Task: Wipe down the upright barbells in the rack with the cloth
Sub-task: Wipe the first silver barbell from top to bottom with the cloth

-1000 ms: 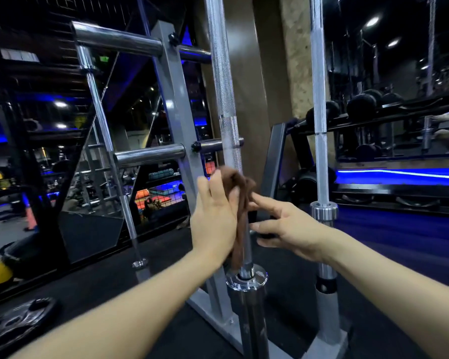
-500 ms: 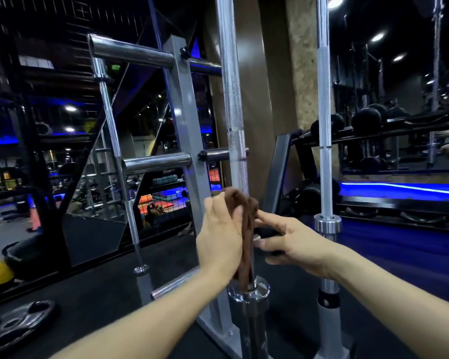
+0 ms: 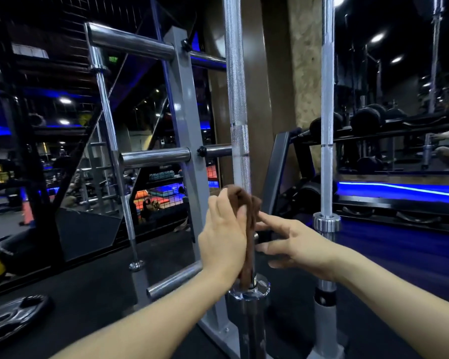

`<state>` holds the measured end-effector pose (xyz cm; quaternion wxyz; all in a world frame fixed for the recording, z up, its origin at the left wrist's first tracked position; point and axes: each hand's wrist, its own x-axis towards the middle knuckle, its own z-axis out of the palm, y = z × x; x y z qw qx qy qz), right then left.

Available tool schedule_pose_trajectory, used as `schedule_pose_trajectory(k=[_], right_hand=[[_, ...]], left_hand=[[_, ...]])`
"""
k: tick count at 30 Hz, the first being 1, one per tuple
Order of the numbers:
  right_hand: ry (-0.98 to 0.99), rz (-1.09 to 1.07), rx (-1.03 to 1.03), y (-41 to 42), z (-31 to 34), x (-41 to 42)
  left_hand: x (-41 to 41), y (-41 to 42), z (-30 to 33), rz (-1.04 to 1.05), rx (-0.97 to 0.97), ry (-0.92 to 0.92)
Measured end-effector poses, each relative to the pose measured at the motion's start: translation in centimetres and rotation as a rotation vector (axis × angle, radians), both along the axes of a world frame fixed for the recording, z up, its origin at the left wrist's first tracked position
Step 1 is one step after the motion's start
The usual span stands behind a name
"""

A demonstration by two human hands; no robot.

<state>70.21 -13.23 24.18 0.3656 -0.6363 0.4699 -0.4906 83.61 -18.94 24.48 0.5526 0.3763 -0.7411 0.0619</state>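
Brown cloth [image 3: 246, 211], silver knurled barbells [image 3: 235, 86], grey rack post [image 3: 184, 104], seemingly black floor [image 3: 94, 288], blue strip light [image 3: 399, 189]

Honestly there's no text here I can actually read. There's a small green lit sign [image 3: 113, 59] high up behind the plate rack [image 3: 186, 141], but it's too tiny and blurry to make out. The weight plate [image 3: 11, 317] on the floor might have raised markings, equally unreadable.
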Motion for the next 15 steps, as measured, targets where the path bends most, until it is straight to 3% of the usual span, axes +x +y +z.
schedule_pose_trajectory(k=[8,15], right_hand=[[0.071,-0.009,-0.018,0.5,1.6,-0.2],[0.048,0.014,-0.003,0.5,-0.6,0.1]], left_hand=[[-1.3,-0.2,8.4,0.079,-0.158,0.028],[-0.5,0.0,0.1,0.054,-0.011,-0.055]])
